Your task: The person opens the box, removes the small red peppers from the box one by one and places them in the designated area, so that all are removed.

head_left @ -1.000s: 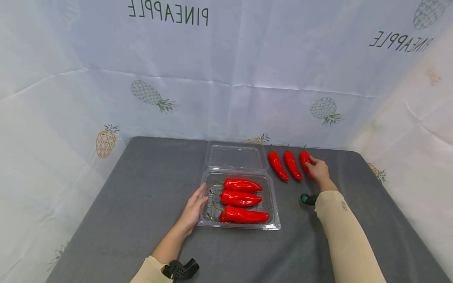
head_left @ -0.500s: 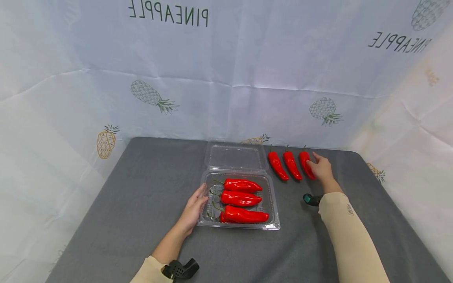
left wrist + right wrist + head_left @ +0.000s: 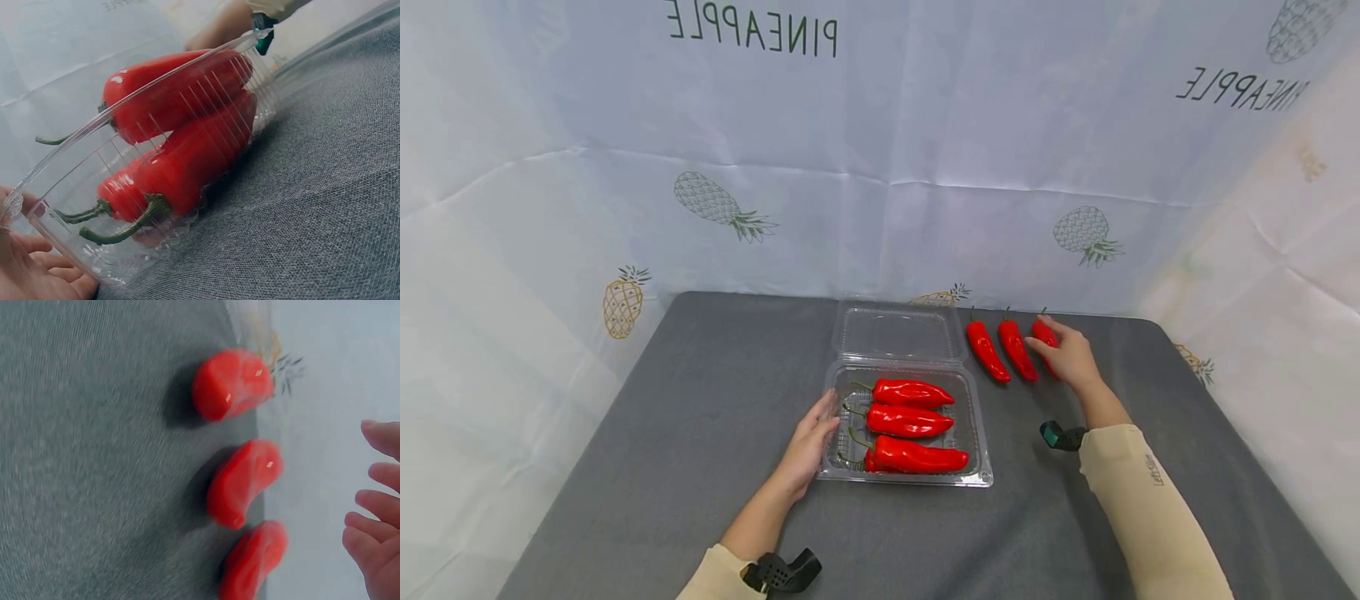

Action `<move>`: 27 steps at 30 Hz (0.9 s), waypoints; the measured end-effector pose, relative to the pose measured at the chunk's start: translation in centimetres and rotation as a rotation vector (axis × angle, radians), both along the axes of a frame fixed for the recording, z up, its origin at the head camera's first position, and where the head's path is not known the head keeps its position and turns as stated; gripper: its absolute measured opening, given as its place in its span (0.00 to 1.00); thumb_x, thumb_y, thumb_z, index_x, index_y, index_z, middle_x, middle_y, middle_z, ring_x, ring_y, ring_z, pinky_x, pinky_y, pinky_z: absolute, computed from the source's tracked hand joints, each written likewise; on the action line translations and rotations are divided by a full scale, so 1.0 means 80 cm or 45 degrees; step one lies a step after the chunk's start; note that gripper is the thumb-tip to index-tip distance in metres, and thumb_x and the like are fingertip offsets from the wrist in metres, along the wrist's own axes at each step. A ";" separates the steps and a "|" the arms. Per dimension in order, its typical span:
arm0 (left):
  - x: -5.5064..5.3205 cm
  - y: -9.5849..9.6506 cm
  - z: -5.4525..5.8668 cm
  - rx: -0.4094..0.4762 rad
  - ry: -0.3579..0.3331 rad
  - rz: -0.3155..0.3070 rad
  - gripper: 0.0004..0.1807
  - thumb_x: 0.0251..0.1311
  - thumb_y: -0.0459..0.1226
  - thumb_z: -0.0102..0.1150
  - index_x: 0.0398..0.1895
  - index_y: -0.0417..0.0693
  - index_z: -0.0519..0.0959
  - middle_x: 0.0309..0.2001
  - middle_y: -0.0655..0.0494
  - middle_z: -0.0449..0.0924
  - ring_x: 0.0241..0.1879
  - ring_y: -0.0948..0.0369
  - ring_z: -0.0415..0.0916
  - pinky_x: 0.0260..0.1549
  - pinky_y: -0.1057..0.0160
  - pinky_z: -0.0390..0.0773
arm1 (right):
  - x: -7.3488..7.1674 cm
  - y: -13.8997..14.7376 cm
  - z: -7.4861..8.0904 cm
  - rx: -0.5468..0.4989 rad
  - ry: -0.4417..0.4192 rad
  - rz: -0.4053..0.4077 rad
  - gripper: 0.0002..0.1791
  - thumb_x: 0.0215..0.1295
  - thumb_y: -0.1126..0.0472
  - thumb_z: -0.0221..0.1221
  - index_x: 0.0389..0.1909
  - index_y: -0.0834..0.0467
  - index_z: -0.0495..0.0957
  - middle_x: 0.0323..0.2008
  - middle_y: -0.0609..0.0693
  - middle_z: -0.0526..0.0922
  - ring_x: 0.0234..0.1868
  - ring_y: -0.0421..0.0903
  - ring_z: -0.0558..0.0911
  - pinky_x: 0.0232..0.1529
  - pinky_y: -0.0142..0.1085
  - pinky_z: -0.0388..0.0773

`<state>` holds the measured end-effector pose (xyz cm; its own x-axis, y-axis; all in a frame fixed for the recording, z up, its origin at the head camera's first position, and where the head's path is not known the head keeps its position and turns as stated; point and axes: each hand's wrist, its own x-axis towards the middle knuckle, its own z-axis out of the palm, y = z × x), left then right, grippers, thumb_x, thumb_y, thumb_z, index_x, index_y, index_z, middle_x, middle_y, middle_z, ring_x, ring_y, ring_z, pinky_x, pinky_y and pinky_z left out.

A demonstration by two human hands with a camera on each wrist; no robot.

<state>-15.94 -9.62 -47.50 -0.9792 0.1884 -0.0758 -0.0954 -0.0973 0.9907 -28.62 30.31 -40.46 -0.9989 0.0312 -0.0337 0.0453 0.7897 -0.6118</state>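
My left hand [image 3: 808, 446] holds the left side of a clear plastic clamshell container [image 3: 982, 450], thumb at the rim and fingers against the outer wall in the left wrist view. Several glossy red peppers [image 3: 162, 87] with green stems lie inside, pointing right, the front ones stacked. At the back right, three more red peppers stand in a row: a left one [image 3: 987, 352], a middle one [image 3: 1017, 350] and a right one [image 3: 1042, 332]. Over the right one hovers my right hand [image 3: 1072, 360], fingers spread and grasping nothing; in the right wrist view it appears apart from the peppers.
The container's hinged clear lid [image 3: 898, 329] lies open toward the back. A grey cloth [image 3: 722, 400] covers the table, and a pineapple-print curtain [image 3: 880, 142] hangs directly behind its far edge. Black camera straps [image 3: 782, 573] sit on both wrists.
My right hand has loosened from the right pepper, pulled a little to the right, then come back over it from above. The left hand and container stay put.
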 end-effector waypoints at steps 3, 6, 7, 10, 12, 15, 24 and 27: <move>0.000 0.000 0.000 -0.003 0.004 0.001 0.30 0.68 0.31 0.36 0.71 0.34 0.45 0.73 0.37 0.41 0.73 0.45 0.37 0.71 0.47 0.43 | 0.005 -0.006 0.005 -0.011 0.024 0.028 0.36 0.66 0.46 0.53 0.70 0.56 0.55 0.72 0.59 0.52 0.70 0.63 0.53 0.65 0.61 0.57; -0.001 0.000 0.000 -0.007 0.011 -0.002 0.30 0.68 0.31 0.36 0.71 0.33 0.45 0.73 0.37 0.40 0.73 0.45 0.36 0.71 0.46 0.43 | 0.012 -0.014 0.010 -0.028 0.068 0.032 0.36 0.65 0.46 0.53 0.70 0.57 0.57 0.72 0.59 0.51 0.71 0.63 0.52 0.65 0.62 0.56; -0.001 0.000 0.000 -0.008 0.009 -0.001 0.30 0.68 0.32 0.36 0.72 0.34 0.45 0.73 0.37 0.41 0.73 0.45 0.37 0.71 0.47 0.43 | 0.015 -0.017 0.011 -0.036 0.085 0.034 0.36 0.65 0.46 0.53 0.70 0.58 0.57 0.72 0.59 0.51 0.72 0.62 0.51 0.65 0.63 0.55; -0.001 0.000 0.000 -0.006 0.005 -0.002 0.30 0.68 0.32 0.36 0.72 0.34 0.44 0.73 0.37 0.40 0.73 0.45 0.37 0.71 0.46 0.43 | 0.024 -0.026 0.015 -0.085 0.119 0.053 0.35 0.65 0.47 0.54 0.69 0.59 0.58 0.72 0.60 0.50 0.73 0.60 0.48 0.65 0.64 0.53; -0.001 0.000 0.000 -0.003 0.000 0.000 0.30 0.68 0.31 0.36 0.72 0.34 0.45 0.73 0.37 0.40 0.73 0.45 0.37 0.71 0.46 0.43 | 0.030 -0.032 0.018 -0.116 0.133 0.075 0.35 0.65 0.47 0.54 0.69 0.60 0.59 0.72 0.60 0.49 0.73 0.59 0.46 0.66 0.64 0.51; -0.001 0.001 0.000 0.004 0.000 -0.002 0.30 0.68 0.31 0.36 0.72 0.34 0.45 0.73 0.37 0.40 0.73 0.45 0.36 0.71 0.46 0.43 | 0.038 -0.040 0.021 -0.157 0.131 0.109 0.35 0.65 0.48 0.55 0.68 0.59 0.59 0.73 0.59 0.49 0.74 0.59 0.46 0.66 0.63 0.51; -0.002 0.000 -0.002 0.006 -0.010 0.011 0.30 0.68 0.31 0.36 0.72 0.34 0.45 0.73 0.38 0.41 0.73 0.45 0.37 0.71 0.47 0.43 | 0.054 -0.068 0.031 -0.242 0.187 0.206 0.34 0.62 0.53 0.58 0.67 0.60 0.62 0.71 0.59 0.54 0.73 0.57 0.50 0.67 0.57 0.57; -0.002 0.000 -0.003 0.000 -0.008 0.009 0.30 0.68 0.31 0.36 0.72 0.34 0.45 0.73 0.37 0.41 0.73 0.45 0.37 0.71 0.46 0.43 | 0.060 -0.076 0.032 -0.239 0.199 0.243 0.33 0.62 0.54 0.59 0.66 0.60 0.63 0.71 0.59 0.55 0.73 0.56 0.50 0.66 0.59 0.58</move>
